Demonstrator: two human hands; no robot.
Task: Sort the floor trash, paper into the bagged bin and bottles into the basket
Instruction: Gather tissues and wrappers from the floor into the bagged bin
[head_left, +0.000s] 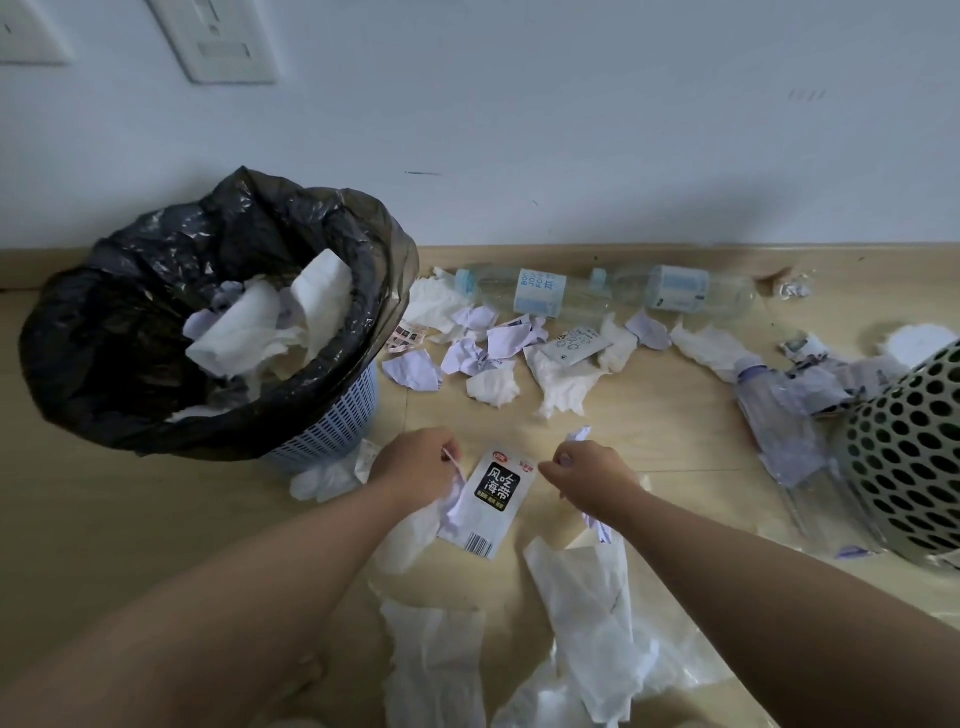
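Two hands work low over the floor (670, 421): my left hand (415, 462) pinches tissue (410, 535), my right hand (587, 475) clutches a crumpled paper scrap (579, 434), a snack packet (496, 499) flat between them. The bagged bin (119, 338) stands left, two bottles (535, 293) lie by the wall (519, 130), the basket (914, 457) far right
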